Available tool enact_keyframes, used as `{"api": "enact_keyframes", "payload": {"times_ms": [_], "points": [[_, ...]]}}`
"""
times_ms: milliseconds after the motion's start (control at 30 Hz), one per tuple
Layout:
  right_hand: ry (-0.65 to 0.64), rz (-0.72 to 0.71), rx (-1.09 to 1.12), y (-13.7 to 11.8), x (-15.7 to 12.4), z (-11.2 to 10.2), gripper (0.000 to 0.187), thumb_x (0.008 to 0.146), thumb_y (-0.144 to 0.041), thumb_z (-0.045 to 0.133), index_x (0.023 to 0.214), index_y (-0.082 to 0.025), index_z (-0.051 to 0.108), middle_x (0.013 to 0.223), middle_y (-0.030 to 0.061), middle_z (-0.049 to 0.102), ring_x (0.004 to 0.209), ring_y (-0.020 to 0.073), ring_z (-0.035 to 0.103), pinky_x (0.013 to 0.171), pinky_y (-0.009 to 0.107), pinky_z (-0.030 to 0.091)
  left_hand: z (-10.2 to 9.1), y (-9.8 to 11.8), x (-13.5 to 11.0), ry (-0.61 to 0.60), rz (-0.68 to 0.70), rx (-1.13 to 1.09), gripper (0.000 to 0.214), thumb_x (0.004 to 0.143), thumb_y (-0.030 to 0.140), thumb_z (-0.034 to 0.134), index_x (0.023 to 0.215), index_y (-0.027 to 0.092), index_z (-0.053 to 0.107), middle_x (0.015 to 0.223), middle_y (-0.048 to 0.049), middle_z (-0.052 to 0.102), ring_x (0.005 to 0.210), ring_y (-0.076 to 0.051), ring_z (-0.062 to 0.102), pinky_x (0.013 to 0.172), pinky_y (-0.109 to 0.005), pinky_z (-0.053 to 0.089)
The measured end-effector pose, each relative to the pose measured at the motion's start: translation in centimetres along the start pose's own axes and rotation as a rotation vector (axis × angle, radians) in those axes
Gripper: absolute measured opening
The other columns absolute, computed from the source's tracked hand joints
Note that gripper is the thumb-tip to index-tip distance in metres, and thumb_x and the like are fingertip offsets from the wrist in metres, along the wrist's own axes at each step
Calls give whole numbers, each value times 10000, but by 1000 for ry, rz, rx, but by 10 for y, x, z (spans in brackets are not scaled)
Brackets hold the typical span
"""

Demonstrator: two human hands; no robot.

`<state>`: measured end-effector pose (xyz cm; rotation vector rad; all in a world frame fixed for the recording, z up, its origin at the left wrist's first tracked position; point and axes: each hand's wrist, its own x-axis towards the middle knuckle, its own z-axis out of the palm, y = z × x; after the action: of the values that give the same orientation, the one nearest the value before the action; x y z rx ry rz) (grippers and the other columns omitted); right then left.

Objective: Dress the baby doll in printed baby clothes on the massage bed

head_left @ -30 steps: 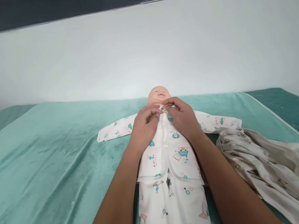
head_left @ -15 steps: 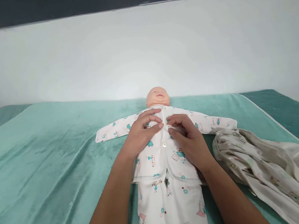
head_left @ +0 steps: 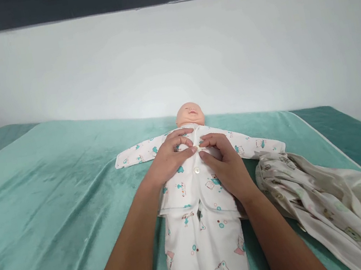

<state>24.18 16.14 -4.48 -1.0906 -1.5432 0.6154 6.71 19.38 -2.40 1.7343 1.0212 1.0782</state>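
Observation:
A baby doll lies on its back, wearing a white printed baby shirt and matching trousers. My left hand rests on the chest from the left, its thumb and index finger closed on the shirt's front edge. From the right, my right hand pinches the opposite edge at the same spot. A pale button shows between the fingertips; whether it sits in its hole I cannot tell. Lower on the front is another round button. Both sleeves stretch out sideways.
Crumpled cream printed clothes lie to the right, touching the sleeve's end. A light green blanket with some folds covers the bed. Behind the doll's head rises a white wall.
Both hands stay at the same chest button, with small finger shifts. The right thumb has moved slightly closer to the button. The whole view has moved a little.

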Motion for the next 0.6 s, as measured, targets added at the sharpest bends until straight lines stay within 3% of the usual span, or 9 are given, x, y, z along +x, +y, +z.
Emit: {"api": "enact_keyframes", "payload": {"times_ms": [167, 400, 600], "points": [[-9, 28, 16, -1, 1, -1, 104, 851, -239, 640, 951, -270, 642, 1221, 36, 613, 1221, 226, 544, 1106, 448, 367, 3, -1, 0, 45, 4, 45, 74, 841, 265, 653, 781, 224, 641, 1423, 2, 573, 1277, -270, 526, 936, -405, 472], [-18, 42, 46, -3, 1, -2, 104, 847, -243, 648, 939, -274, 686, 1231, 34, 626, 1218, 232, 555, 1108, 455, 381, 4, 1, -2, 80, 44, 52, 69, 843, 248, 649, 781, 220, 637, 1357, -8, 622, 1222, -246, 568, 792, -332, 464], [-13, 32, 55, -2, 1, -1, 104, 843, -241, 650, 923, -274, 708, 1237, 32, 641, 1217, 235, 564, 1102, 452, 388, 6, 2, -3, 118, 94, 113, 55, 825, 206, 646, 770, 213, 644, 1298, -37, 663, 1236, -241, 573, 829, -331, 467]]}}
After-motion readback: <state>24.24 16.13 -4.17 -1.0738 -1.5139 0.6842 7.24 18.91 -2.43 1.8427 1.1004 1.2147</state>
